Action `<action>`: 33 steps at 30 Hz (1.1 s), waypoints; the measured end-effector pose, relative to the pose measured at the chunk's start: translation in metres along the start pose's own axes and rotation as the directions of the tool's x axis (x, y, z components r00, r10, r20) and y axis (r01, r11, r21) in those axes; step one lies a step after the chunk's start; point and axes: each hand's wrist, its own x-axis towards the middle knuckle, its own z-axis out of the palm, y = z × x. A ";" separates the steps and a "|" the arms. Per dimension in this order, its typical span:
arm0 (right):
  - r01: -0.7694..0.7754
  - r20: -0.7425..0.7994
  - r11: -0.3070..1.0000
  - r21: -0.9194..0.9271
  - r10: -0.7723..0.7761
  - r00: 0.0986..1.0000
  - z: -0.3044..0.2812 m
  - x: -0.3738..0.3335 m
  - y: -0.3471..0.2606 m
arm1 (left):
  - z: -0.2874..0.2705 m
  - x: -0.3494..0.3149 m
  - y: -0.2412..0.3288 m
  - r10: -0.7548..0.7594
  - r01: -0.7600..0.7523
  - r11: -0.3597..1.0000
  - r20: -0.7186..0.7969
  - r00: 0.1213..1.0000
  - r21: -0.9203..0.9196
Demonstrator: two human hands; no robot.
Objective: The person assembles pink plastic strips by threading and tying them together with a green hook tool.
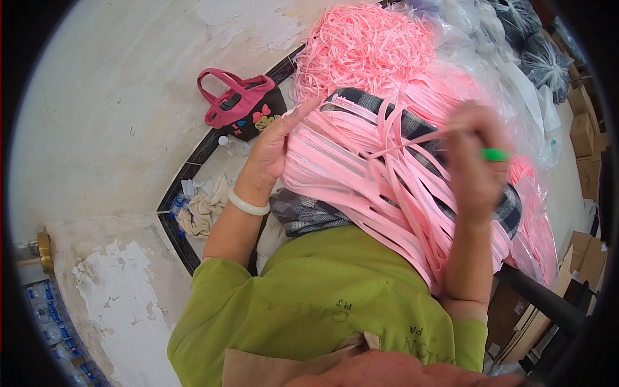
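Note:
A thick bundle of flat pink straps lies across my lap over dark checked cloth. My left hand is closed around the bundle's left end, thumb along its upper edge. Over the right part of the bundle, my right hand is blurred by motion. One pink strap runs tight from the bundle to its fingers, which look closed on it. A bright green piece shows at the right hand's fingers; its kind cannot be made out. Loose straps loop and hang toward my right forearm.
A large heap of tangled pink straps lies beyond my lap. A pink and black handbag and a plastic bottle are at the left. Clear plastic bags, black bags and cardboard boxes line the right.

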 end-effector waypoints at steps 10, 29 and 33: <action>-0.172 -0.339 0.967 0.189 0.229 0.913 -0.052 0.019 0.018 | -0.018 0.000 -0.003 -0.030 0.032 0.999 0.110 0.994 -0.013; -0.542 0.148 0.840 0.017 0.534 0.832 0.009 -0.012 0.012 | -0.029 -0.063 -0.001 -0.116 0.120 0.954 -0.031 0.993 0.276; -0.524 0.376 0.768 0.367 0.393 0.839 0.047 -0.043 0.016 | -0.010 -0.067 -0.003 -0.072 0.072 0.942 -0.012 0.997 0.327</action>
